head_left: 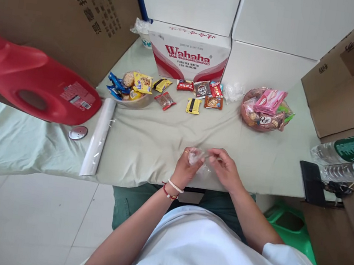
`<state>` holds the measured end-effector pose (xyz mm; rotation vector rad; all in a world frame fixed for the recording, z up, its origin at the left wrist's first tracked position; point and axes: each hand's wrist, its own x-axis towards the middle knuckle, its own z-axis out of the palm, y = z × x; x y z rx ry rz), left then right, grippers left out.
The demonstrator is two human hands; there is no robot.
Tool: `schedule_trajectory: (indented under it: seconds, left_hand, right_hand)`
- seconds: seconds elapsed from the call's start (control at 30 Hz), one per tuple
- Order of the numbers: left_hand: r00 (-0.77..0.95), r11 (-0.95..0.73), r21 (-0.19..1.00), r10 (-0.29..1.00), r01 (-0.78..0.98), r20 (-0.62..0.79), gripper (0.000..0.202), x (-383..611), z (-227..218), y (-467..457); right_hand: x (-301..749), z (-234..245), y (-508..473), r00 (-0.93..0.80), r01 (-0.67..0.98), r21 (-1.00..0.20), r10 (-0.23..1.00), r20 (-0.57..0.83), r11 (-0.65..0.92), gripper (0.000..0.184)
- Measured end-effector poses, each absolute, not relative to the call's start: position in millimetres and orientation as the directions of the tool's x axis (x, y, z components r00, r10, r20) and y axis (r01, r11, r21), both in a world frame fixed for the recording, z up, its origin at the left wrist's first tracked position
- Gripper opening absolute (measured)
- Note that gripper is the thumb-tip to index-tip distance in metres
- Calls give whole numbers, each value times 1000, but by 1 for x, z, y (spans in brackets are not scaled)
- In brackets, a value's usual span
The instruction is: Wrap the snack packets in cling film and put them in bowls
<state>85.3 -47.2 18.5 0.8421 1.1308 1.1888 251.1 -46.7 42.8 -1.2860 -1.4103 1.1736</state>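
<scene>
Near the front edge of the cloth-covered table [150, 137], my left hand [187, 167] and my right hand [226, 170] are both closed on a small clear plastic bag [201, 161] held between them. The left fingers bunch one end of it and the right fingers pinch the other. Beads and a red cord circle my left wrist. Farther back lie loose snack packets [198, 95], a bowl of snacks [133, 89] to the left and a clear bag full of snacks [267, 110] to the right.
A roll of clear plastic bags [98, 137] lies left of my hands, next to a round metal lid [78, 132] and a big red jug [35, 82]. Cardboard boxes and a Wahaha carton [190, 53] line the back. Water bottles [347, 158] and a phone [312, 183] sit right.
</scene>
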Motion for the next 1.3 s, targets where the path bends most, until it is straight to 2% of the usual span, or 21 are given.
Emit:
schedule_trajectory:
  seconds: [0.13, 0.37, 0.47, 0.57, 0.63, 0.8, 0.9, 1.0, 1.17, 1.3]
  left_hand:
    - [117, 171, 966, 982, -194, -150, 51, 82, 15, -50]
    - [108, 271, 867, 963, -418, -249, 46, 57, 15, -52]
    - [107, 267, 859, 964, -436, -245, 46, 54, 10, -52]
    - [109, 255, 871, 967, -419, -231, 48, 56, 5, -51]
    - [127, 269, 847, 963, -459, -237, 51, 55, 6, -50]
    - [177, 284, 764, 959, -579, -222, 50, 39, 15, -50]
    - [161, 312, 736, 949, -601, -271, 49, 29, 18, -53]
    - [178, 357, 727, 933, -587, -314, 49, 25, 19, -56]
    - [363, 462, 724, 880, -512, -305, 63, 20, 19, -59]
    - [420, 505, 822, 826, -261, -375, 53, 9, 18, -56]
  right_hand:
    - [239, 37, -38, -162, 96, -993, 983, -86, -71, 31]
    - [258, 23, -35, -22, 8, -988, 988, -153, -153, 38]
    - [255, 25, -37, -88, -39, -992, 989, -115, -119, 36]
    - [243, 27, -36, -232, -38, -993, 968, -98, -109, 46]
    - [235, 27, -33, -277, -42, -992, 955, -107, -123, 42]
    - [228, 30, -27, -205, -186, -955, 960, -193, -231, 41]
    - [230, 33, -27, -203, -256, -912, 941, -272, -319, 41]
    - [228, 34, -29, -166, -271, -896, 933, -318, -353, 43]
    - [230, 33, -28, -66, -336, -885, 945, -319, -322, 46]
    - [244, 35, -27, -14, -354, -887, 950, -311, -295, 42]
